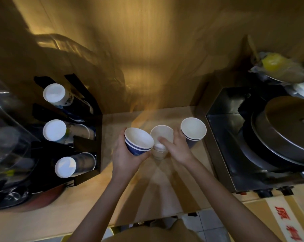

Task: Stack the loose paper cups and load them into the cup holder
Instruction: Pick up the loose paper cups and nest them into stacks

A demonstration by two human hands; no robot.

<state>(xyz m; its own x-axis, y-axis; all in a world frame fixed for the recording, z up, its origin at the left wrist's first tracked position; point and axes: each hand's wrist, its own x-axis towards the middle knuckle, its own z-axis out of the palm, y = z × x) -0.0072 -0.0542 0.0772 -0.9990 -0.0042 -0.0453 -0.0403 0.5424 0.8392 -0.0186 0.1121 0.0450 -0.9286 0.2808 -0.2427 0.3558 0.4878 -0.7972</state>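
at the counter's [88, 203] left edge stands the black cup holder [88, 119], three stacks of cups lying in its slots with their white bottoms facing out: a rear stack [54, 93], a middle stack [54, 130] and a front stack [65, 167]. near the counter's back edge, the left hand [125, 154] is wrapped around a blue cup with white bands [138, 142], tilted, mouth up and to the right. just beside it, the right hand [176, 147] has its fingers curled onto the rim of a blurred white cup [160, 137]. right of that hand a blue cup [193, 131] stands upright, close to a steel appliance [243, 137] at the counter's right edge.
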